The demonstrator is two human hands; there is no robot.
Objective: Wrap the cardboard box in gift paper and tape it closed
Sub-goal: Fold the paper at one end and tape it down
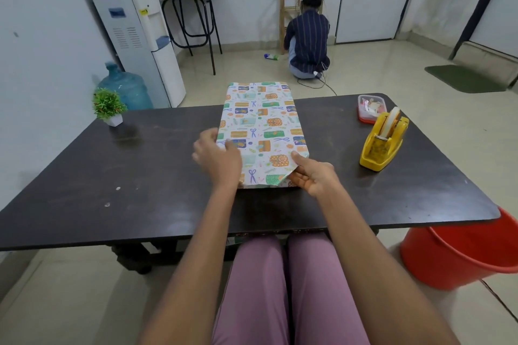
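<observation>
The box lies on the dark table (145,165), covered all over by patterned gift paper (260,126), so no cardboard shows. It runs lengthwise away from me. My left hand (217,158) presses on the paper at the near left side, fingers curled over the edge. My right hand (314,175) pinches the paper flap at the near right corner, where the paper is folded into a slanted point. A yellow tape dispenser (382,141) with a roll of tape stands to the right, apart from both hands.
A small clear container with a red base (370,109) sits behind the dispenser. A potted green plant (109,106) stands at the table's far left. A red bucket (462,258) is on the floor to my right. A person crouches on the floor beyond the table.
</observation>
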